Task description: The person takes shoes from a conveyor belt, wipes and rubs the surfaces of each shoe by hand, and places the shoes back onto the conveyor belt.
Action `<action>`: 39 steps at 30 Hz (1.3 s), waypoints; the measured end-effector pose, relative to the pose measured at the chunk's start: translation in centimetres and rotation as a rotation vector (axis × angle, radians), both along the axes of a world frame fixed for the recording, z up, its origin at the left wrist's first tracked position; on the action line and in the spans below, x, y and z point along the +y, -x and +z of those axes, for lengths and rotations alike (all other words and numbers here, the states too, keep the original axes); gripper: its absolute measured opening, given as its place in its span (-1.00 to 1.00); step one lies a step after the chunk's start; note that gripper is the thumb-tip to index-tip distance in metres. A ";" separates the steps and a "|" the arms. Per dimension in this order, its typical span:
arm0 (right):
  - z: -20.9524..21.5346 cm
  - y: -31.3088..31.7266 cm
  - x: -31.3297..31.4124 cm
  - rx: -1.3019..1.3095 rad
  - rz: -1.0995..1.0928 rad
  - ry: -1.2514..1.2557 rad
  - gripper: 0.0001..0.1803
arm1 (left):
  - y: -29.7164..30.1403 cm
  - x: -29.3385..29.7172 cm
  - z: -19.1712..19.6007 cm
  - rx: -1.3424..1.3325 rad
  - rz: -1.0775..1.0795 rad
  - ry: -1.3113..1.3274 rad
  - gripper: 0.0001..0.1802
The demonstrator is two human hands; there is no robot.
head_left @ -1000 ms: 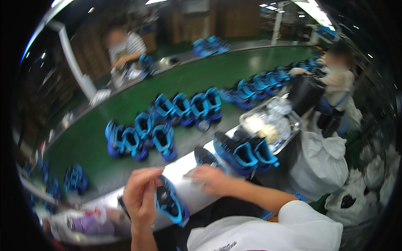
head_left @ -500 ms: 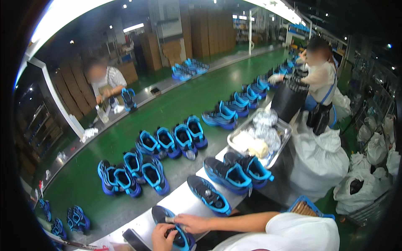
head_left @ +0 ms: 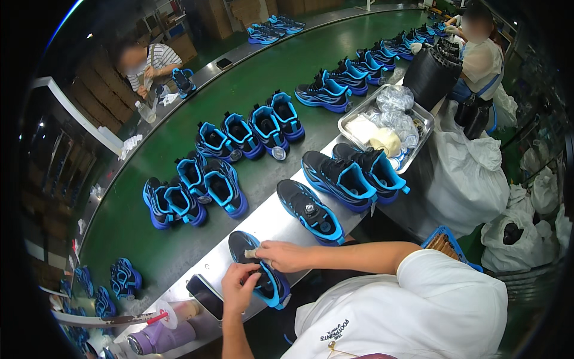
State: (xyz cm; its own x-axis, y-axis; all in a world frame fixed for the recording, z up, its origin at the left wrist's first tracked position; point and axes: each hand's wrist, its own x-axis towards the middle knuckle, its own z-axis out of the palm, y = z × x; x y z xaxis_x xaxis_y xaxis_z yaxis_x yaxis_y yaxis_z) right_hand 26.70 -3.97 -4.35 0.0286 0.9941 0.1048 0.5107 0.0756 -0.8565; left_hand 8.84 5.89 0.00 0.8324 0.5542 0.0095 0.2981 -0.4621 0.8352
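Observation:
A black and blue sneaker [head_left: 272, 289] lies on the white metal ledge in front of me, its toe pointing away. My left hand [head_left: 238, 286] is closed at its near-left side, thumb and fingertips pinched together at the tongue. From the right, my right hand [head_left: 282, 256] reaches over the upper with curled fingers. A small beige piece [head_left: 251, 253] shows at its fingertips; whether it is a wrap or a held thing, I cannot tell. The fingers hide the middle of the shoe. Just beyond lies another sneaker [head_left: 308, 209] with a round dial on its tongue.
Two sneakers [head_left: 341, 179] stand farther along the ledge, before a metal tray [head_left: 347, 128] of plastic-wrapped pieces. Several more [head_left: 239, 134] sit on the green belt [head_left: 179, 125]. A phone [head_left: 205, 294] and a purple bottle [head_left: 161, 338] lie at left. Two people work farther off.
The view has tilted down, so my arms, the shoe and the purple bottle show more fully. Both hands remain at the same sneaker.

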 end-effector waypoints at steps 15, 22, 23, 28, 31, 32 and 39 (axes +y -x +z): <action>1.0 -1.3 1.8 -0.021 -0.011 -0.014 -0.58 | -1.3 0.0 1.5 -0.008 -0.013 -0.074 -0.63; 3.0 -2.2 2.6 -0.087 0.067 0.137 -0.59 | 1.8 0.2 -0.9 -0.230 0.079 0.266 -0.75; 3.4 -2.3 2.8 -0.120 0.075 0.248 -0.59 | 1.8 -0.5 -0.6 -0.233 0.091 0.272 -0.75; 7.0 -2.1 3.8 -0.120 0.240 0.193 -0.45 | 4.1 -4.8 1.0 -0.030 0.457 0.972 -0.72; 6.3 -0.8 5.2 -0.228 0.595 0.000 -0.36 | 3.4 -6.1 0.1 -0.264 0.492 1.167 -0.67; 6.0 -0.5 5.8 -0.228 0.606 0.001 -0.36 | 3.2 -6.1 -0.1 -0.335 0.528 1.232 -0.67; 5.0 0.2 6.1 -0.302 0.652 0.209 -0.51 | 2.6 -7.1 -1.2 -0.394 0.555 1.296 -0.69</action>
